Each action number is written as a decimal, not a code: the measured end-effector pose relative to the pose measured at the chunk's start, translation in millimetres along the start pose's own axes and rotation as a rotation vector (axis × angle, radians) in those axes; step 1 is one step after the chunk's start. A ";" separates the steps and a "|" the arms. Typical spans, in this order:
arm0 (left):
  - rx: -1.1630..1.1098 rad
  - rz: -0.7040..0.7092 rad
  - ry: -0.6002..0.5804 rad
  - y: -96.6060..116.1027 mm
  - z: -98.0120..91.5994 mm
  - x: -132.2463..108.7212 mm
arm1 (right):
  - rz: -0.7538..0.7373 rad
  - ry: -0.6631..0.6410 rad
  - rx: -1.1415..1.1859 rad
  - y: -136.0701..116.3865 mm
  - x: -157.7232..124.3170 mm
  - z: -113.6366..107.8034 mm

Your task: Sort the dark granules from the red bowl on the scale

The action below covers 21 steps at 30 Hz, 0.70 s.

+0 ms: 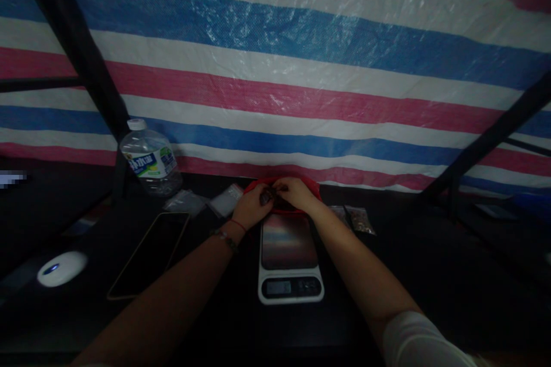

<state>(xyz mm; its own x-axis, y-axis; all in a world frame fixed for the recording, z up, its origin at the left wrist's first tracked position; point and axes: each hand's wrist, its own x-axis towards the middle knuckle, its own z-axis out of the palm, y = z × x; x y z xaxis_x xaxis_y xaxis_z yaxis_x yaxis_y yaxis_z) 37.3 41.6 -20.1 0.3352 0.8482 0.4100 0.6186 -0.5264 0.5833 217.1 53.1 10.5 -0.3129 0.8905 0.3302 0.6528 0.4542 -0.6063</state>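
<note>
My left hand (253,205) and my right hand (296,192) meet over a red bowl (312,188) at the far side of a dark table. Both hands have their fingers curled and pinched together around something small and dark that I cannot make out. A white digital kitchen scale (289,264) with a shiny plate lies just in front of the bowl, under my wrists. A red string and a bead bracelet circle my left wrist.
A clear water bottle (150,161) stands at the back left. Small clear plastic bags (224,202) lie beside it, and others (359,219) right of the bowl. A dark phone (150,253) and a white device (62,268) with a blue light lie at left. A striped tarp (301,69) hangs behind.
</note>
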 end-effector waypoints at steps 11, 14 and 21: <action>0.000 -0.007 0.014 -0.7 1.0 0.4 | 0.025 -0.015 0.055 -6.4 -2.4 -3.4; 0.013 -0.035 0.018 -0.8 1.2 0.3 | 0.005 0.028 0.042 -6.3 -1.9 -3.7; -0.021 -0.017 0.027 -0.1 -0.8 -0.2 | -0.013 0.070 0.012 -5.2 -0.2 -2.5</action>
<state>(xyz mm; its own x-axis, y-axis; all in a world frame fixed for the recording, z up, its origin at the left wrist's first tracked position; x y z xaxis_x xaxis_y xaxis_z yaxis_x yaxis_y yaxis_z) 36.6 41.5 -19.7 0.3052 0.8552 0.4188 0.6088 -0.5134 0.6048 215.4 50.5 15.4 -0.2715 0.8808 0.3878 0.6403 0.4662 -0.6105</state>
